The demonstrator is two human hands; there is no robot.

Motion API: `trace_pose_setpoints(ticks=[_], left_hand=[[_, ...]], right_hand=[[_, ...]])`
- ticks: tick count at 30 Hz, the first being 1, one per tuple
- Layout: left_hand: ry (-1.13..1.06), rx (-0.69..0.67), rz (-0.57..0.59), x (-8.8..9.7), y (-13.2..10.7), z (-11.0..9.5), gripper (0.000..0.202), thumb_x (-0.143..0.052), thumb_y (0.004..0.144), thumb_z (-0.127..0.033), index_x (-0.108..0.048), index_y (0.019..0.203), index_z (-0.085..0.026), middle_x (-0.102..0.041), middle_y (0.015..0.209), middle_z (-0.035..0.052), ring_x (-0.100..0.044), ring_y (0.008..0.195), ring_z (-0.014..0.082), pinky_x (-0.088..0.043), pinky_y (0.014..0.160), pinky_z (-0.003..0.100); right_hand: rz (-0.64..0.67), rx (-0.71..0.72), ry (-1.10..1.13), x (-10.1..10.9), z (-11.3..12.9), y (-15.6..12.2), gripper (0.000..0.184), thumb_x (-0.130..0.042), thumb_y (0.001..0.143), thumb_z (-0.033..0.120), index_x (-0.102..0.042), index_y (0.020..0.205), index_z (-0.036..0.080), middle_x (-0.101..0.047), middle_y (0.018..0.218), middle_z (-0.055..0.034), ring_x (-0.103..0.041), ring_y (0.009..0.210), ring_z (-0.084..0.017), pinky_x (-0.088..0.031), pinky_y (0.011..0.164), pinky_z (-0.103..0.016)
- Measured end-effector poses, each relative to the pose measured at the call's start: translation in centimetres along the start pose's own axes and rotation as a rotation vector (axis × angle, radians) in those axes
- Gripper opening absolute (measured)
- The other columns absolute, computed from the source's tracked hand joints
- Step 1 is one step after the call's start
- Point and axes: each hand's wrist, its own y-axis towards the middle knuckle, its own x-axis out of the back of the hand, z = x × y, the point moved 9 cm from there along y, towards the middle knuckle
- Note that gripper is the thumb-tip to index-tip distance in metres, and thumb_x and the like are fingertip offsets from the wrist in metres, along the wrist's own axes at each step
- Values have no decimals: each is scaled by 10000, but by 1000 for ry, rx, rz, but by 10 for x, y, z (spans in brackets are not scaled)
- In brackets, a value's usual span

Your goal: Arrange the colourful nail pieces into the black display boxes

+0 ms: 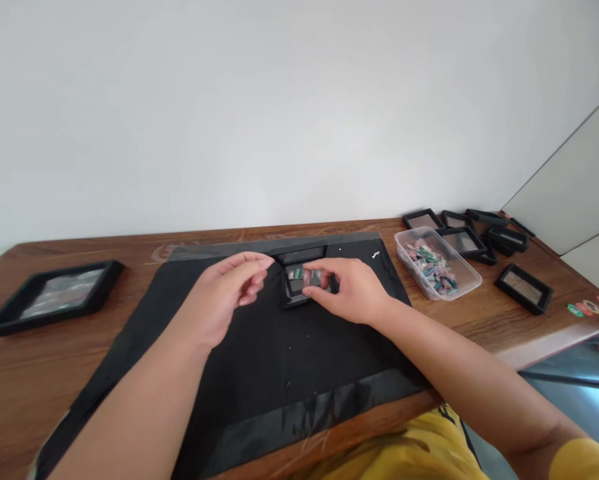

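A small open black frame box (299, 285) lies on the black mat (259, 360) at the middle of the desk, with a few small coloured pieces inside. My right hand (352, 288) reaches over it, thumb and fingers pinched on its right side; whether they grip the box or a piece is unclear. My left hand (229, 290) hovers just left of the box, fingers curled loosely together, with nothing visible in them.
A clear plastic tub (436, 263) of several small coloured pieces sits right of the mat. Several small black frame boxes (472, 237) crowd the far right corner, one (523, 288) nearer. A larger black frame (54, 293) lies at left. Round stickers (586, 307) mark the right edge.
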Motion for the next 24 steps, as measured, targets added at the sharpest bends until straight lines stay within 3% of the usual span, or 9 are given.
trace_pose_setpoints(ticks=[2,5,7,9,15,24], left_hand=[[83,-52,-65,11,5,-1,286,-772,646,-454,-620,732,-227,-444,593,-50,-384,563,116,-266,512,260],[331,-226,-176,21,10,-10,334,-738,669,-482,-653,901,-256,-608,793,-1,-578,766,211,-426,666,328],[495,-327,-160,16,12,-13,463,-702,688,-502,-680,1096,-283,-707,1067,54,-647,1045,301,-491,833,390],[589,-340,-113,8,15,-7,516,-658,723,-535,-692,1177,-292,-724,1236,78,-636,1188,337,-501,953,426],[654,-297,-85,0,19,1,442,-640,763,-603,-758,1024,-266,-783,1015,85,-711,934,312,-560,833,402],[666,-301,-89,1,16,-3,426,-656,760,-611,-789,992,-279,-788,925,72,-708,839,293,-563,803,397]], right_hand=[[88,-95,-43,-8,-6,1,328,-779,903,312,-775,1221,231,-765,826,16,-651,728,-142,-419,680,-270],[168,-132,-107,-17,-6,2,343,-764,920,338,-768,1251,251,-767,829,20,-665,735,-148,-415,679,-273],[200,-112,-155,-23,-3,3,347,-744,937,370,-760,1268,267,-781,872,11,-694,792,-168,-436,703,-282],[213,-63,-229,-27,4,4,320,-718,951,395,-766,1239,263,-796,948,-13,-720,881,-200,-465,748,-303],[204,6,-366,-36,13,4,272,-648,983,414,-773,1149,239,-799,1085,-64,-737,1007,-257,-505,815,-349],[229,11,-309,-37,12,5,218,-658,958,382,-782,1077,248,-783,1019,-38,-724,950,-226,-500,792,-325]])
